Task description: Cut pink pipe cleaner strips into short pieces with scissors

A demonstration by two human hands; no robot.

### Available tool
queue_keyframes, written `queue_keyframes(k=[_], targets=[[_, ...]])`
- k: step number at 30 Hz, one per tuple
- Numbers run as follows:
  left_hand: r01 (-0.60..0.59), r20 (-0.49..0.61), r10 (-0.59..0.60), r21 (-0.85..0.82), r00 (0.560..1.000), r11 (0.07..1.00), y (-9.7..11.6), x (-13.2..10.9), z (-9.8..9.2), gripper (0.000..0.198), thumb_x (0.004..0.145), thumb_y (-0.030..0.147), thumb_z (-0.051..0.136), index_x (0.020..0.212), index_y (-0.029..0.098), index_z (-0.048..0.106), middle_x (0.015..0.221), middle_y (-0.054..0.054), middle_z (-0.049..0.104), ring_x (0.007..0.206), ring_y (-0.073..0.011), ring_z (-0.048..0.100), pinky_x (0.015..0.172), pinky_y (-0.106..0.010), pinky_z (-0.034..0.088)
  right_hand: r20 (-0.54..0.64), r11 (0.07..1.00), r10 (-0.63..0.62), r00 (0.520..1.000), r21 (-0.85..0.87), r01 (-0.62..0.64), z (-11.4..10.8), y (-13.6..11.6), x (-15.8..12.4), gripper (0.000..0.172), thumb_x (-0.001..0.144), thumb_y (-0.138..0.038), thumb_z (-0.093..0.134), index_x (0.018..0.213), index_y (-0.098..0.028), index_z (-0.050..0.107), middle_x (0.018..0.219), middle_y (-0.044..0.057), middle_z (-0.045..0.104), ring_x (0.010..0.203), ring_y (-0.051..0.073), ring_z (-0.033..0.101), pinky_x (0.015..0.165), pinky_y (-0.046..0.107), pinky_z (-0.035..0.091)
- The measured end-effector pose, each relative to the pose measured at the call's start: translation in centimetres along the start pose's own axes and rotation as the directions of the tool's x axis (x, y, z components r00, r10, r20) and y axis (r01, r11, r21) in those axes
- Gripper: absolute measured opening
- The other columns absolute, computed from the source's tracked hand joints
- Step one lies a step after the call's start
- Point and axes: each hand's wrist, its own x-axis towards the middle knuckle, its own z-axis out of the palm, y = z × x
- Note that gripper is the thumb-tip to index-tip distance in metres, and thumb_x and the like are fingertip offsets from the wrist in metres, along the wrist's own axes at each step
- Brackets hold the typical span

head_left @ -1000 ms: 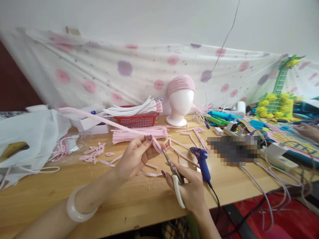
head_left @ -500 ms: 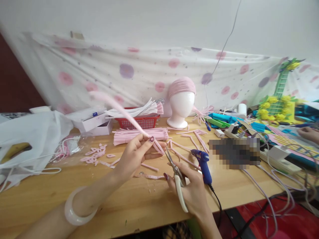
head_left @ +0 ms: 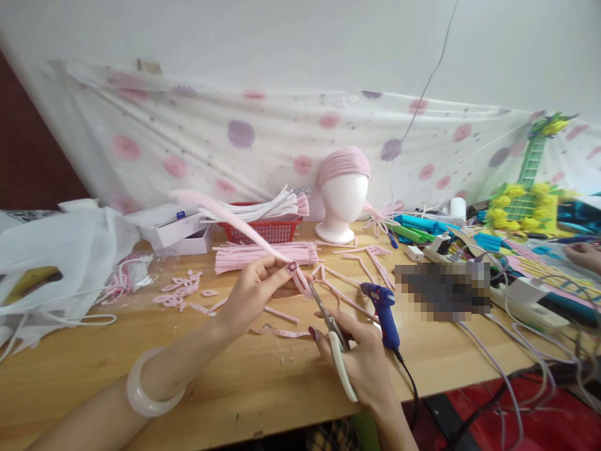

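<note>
My left hand (head_left: 258,291) pinches a long pink pipe cleaner (head_left: 225,216) between thumb and fingers; the stem slants up and to the left above the table. My right hand (head_left: 359,357) grips white-handled scissors (head_left: 331,335), whose blades point up at the short end of the pipe cleaner by my left fingertips. A pale bangle (head_left: 150,385) circles my left wrist. A bundle of pink pipe cleaners (head_left: 265,255) lies just behind my hands.
On the wooden table (head_left: 70,369): blue glue gun (head_left: 382,307) with black cord, red basket (head_left: 263,228) holding white stems, foam head (head_left: 342,197) with pink band, cut pink pieces (head_left: 181,289), white bags (head_left: 56,250) left, cables and colourful craft items right. Another person's hand (head_left: 582,254) at far right.
The long pipe cleaner swung upward, then dropped lower again. The scissors have moved in against its end beside my left fingertips. The view has shifted slightly.
</note>
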Motion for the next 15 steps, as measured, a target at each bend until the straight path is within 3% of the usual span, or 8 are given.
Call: queue_keyframes(k=[3,7,11,15], targets=[[-0.008,-0.061,0.01,0.027,0.998,1.0,-0.1,0.1,0.0,0.024,0.075,0.036,0.076,0.08,0.014,0.069,0.083,-0.008,0.076,0.079,-0.0222,0.072,0.074,-0.033,0.058,-0.063,0.972,0.111,0.992,0.217,-0.095,0.1,-0.1,0.2,0.024,0.078,-0.039,0.07,0.088,-0.016,0.066,0.056,-0.004,0.049,0.049,0.011,0.045,0.044,0.02,0.037],[0.115,-0.058,-0.112,0.048,0.992,0.992,-0.9,0.1,0.3,0.025,0.071,0.035,0.078,0.08,0.014,0.068,0.069,-0.004,0.073,0.064,-0.017,0.069,0.067,-0.03,0.057,-0.127,0.895,0.173,0.977,0.435,-0.102,0.2,-0.8,1.0,0.03,0.072,-0.036,0.077,0.093,-0.018,0.064,0.065,-0.001,0.06,0.052,0.011,0.05,0.044,0.02,0.04],[0.175,-0.017,-0.174,0.097,0.985,0.98,-2.3,-0.1,0.4,0.025,0.074,0.035,0.076,0.082,0.014,0.066,0.069,-0.004,0.071,0.063,-0.0162,0.068,0.068,-0.031,0.057,-0.109,0.836,0.204,0.973,0.536,-0.116,0.6,-1.4,1.6,0.029,0.064,-0.027,0.081,0.087,-0.019,0.065,0.056,-0.006,0.054,0.047,0.009,0.047,0.042,0.018,0.038],[0.144,-0.009,-0.145,0.148,0.989,0.978,-2.9,-0.2,0.2,0.026,0.073,0.035,0.076,0.083,0.013,0.065,0.074,-0.004,0.071,0.068,-0.0172,0.068,0.07,-0.033,0.057,-0.1,0.819,0.244,0.965,0.554,-0.15,1.0,-1.3,1.7,0.028,0.065,-0.025,0.08,0.086,-0.018,0.064,0.056,-0.005,0.057,0.046,0.009,0.049,0.043,0.019,0.04]])
